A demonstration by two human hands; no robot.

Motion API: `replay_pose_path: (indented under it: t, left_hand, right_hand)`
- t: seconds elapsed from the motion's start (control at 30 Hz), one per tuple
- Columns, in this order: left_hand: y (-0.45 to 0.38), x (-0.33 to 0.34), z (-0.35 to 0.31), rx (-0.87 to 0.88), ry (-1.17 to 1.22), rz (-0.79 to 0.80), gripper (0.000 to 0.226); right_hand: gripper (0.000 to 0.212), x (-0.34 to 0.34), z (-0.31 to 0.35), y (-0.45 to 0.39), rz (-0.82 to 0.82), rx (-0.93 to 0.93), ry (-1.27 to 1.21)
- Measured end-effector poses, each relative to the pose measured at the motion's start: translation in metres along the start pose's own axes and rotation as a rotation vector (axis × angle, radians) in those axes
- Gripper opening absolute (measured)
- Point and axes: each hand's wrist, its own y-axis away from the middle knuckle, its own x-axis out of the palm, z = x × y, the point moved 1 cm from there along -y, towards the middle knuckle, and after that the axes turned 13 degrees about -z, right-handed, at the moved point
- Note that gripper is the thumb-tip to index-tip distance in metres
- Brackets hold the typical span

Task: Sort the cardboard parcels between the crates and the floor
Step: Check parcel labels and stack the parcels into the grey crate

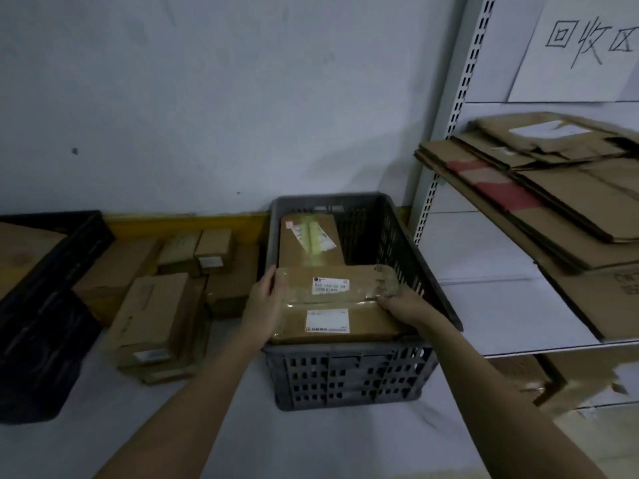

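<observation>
Fingers (268,281) of both hands clasp the taped parcel (332,302) by its short ends — left hand (262,300), right hand (403,305) — at the near rim of the grey crate (345,375), lower centre. Lifting or setting down, I cannot tell; either way it must stay level, clear of the rim.

Crate (345,375) – 2 parcels (332,305) in it; floor boxes (155,316) left.
</observation>
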Motion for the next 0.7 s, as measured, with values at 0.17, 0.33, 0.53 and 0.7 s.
replay_pose_path:
  t: [0.17,0.33,0.53,0.7]
  left_hand:
    - [-0.009,0.001,0.015,0.147,-0.546,0.106,0.08]
    - [-0.01,0.007,0.02,0.191,-0.681,0.038,0.075]
    - [-0.012,0.005,0.024,0.192,-0.586,0.041,0.073]
    - [-0.014,0.005,0.022,0.181,-0.523,0.04,0.079]
  right_hand:
    - [0.076,0.034,-0.012,-0.02,0.043,0.034,0.428]
    - [0.089,0.063,0.014,-0.023,0.128,-0.187,0.594]
    - [0.096,0.086,0.005,-0.031,0.317,-0.252,0.725]
    - [0.095,0.09,-0.004,-0.037,0.286,-0.271,0.733]
